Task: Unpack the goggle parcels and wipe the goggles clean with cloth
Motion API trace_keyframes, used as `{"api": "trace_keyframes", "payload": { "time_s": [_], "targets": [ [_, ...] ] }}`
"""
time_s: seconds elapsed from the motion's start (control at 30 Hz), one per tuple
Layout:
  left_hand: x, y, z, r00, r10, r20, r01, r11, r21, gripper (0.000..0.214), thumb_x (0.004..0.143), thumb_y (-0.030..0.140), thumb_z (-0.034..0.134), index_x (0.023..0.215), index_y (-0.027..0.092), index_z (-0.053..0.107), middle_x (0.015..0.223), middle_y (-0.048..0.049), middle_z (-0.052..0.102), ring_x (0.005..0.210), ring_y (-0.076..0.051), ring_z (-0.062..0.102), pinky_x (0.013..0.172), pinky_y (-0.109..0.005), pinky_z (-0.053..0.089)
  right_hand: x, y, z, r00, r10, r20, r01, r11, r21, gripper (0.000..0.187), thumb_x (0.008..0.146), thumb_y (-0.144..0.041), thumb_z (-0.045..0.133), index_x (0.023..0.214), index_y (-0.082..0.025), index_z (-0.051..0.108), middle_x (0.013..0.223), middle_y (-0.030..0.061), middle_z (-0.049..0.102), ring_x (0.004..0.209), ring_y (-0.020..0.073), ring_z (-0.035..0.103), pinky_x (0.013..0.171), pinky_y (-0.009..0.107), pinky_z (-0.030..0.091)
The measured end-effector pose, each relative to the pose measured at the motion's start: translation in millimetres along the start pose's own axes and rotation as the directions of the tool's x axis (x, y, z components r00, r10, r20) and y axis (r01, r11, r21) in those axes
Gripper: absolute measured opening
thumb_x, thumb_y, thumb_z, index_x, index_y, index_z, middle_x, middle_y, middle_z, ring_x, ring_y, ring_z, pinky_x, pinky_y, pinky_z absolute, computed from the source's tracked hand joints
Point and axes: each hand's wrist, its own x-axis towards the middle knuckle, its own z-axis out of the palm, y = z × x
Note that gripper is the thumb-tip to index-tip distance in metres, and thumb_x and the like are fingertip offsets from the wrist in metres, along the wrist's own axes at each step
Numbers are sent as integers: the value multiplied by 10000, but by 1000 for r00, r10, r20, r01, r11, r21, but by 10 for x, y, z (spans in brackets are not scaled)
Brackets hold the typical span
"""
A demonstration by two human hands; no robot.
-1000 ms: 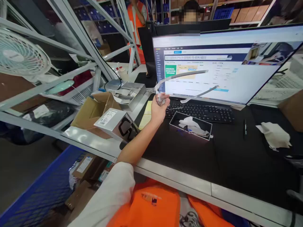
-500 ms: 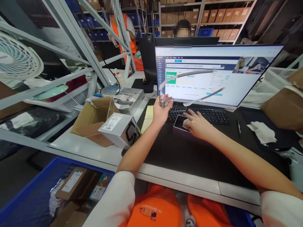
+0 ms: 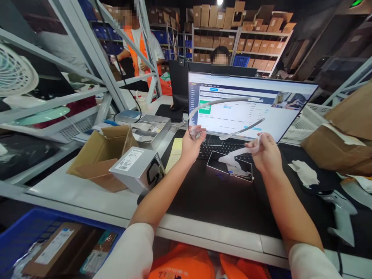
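My left hand (image 3: 192,146) pinches a pair of glasses (image 3: 219,102) near one end of the front. Its two long grey temples stretch to the right, in front of the monitor. The lenses are hard to make out. To the right, my right hand (image 3: 267,153) grips the end of a thin whitish wrapping sheet (image 3: 232,159), which hangs down into a small open dark box (image 3: 214,159) with a pale rim. That box lies on the black desk mat (image 3: 221,197), between my hands and in front of the keyboard (image 3: 225,149).
Left of my arm are a silver box (image 3: 135,166), an open cardboard box (image 3: 95,151) and a grey tray (image 3: 154,131). The monitor (image 3: 232,120) stands behind. A crumpled tissue (image 3: 303,173) and a scanner (image 3: 343,221) lie right. Two people are beyond.
My right hand has risen from the small box and moved right, drawing the whitish sheet partly out. The left hand still holds the glasses. The whole view has tilted up slightly.
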Motion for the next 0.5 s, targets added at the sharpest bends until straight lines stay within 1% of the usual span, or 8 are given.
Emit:
{"api": "trace_keyframes", "payload": {
  "time_s": [0.03, 0.07, 0.1, 0.2, 0.3, 0.37, 0.43, 0.5],
  "targets": [
    [-13, -3, 8, 1000, -7, 1, 7, 1000, 6, 548, 705, 612, 858, 1024, 218, 649, 973, -74, 748, 997, -230, 714, 856, -360, 553, -11, -53, -31, 1000, 3, -18, -3, 1000, 9, 405, 756, -524, 859, 888, -236, 606, 535, -105, 422, 480, 89, 476, 655, 271, 560],
    [-30, -4, 16, 1000, -13, 9, 12, 1000, 17, 532, 719, 598, 854, 1029, 217, 650, 977, -78, 752, 1002, -232, 712, 842, -356, 555, -33, -96, -64, 1000, 7, -26, -7, 1000, 0, 417, 748, -535, 865, 881, -228, 616, 534, -110, 379, 453, 73, 411, 596, 246, 529],
    [-49, -4, 26, 1000, -17, 22, 17, 999, 31, 515, 734, 582, 849, 1037, 216, 652, 984, -84, 756, 1009, -235, 712, 836, -355, 557, -62, -130, -96, 1000, 10, -20, -10, 1000, -27, 430, 741, -553, 867, 859, -218, 625, 553, -102, 383, 454, 65, 390, 555, 231, 499],
    [-115, 11, 60, 997, -15, 80, 9, 997, 77, 474, 766, 551, 838, 1050, 218, 656, 1013, -94, 762, 1022, -238, 713, 857, -368, 566, -163, -197, -187, 997, 11, 71, 0, 988, -153, 465, 770, -600, 834, 748, -193, 610, 631, -53, 475, 496, 70, 452, 533, 239, 471],
    [-177, 42, 95, 989, 26, 146, -43, 993, 112, 472, 781, 561, 825, 1063, 224, 653, 1043, -97, 760, 1023, -237, 717, 908, -389, 570, -229, -268, -246, 986, -59, 155, 89, 977, -193, 450, 855, -581, 770, 715, -195, 586, 673, -21, 548, 568, 101, 545, 643, 282, 528],
    [-203, 61, 110, 984, 55, 171, -78, 988, 134, 465, 797, 554, 814, 1080, 225, 647, 1059, -95, 757, 1037, -233, 719, 949, -395, 564, -239, -326, -261, 981, -63, 184, 94, 982, -165, 412, 872, -563, 759, 755, -209, 584, 714, -10, 604, 619, 122, 590, 715, 312, 555],
    [-209, 70, 109, 980, 73, 184, -102, 983, 154, 459, 805, 542, 811, 1091, 223, 644, 1057, -90, 756, 1040, -228, 720, 973, -394, 560, -226, -381, -267, 973, 42, 225, -14, 992, -122, 394, 857, -551, 778, 788, -225, 567, 616, -45, 555, 521, 104, 513, 667, 299, 547],
    [-197, 72, 93, 977, 83, 198, -118, 978, 173, 459, 802, 536, 814, 1091, 222, 645, 1045, -86, 757, 1029, -225, 724, 964, -386, 565, -202, -420, -276, 949, 176, 263, -157, 983, -94, 403, 829, -548, 806, 801, -233, 556, 488, -102, 389, 409, 68, 317, 560, 252, 488]
  ]
}}
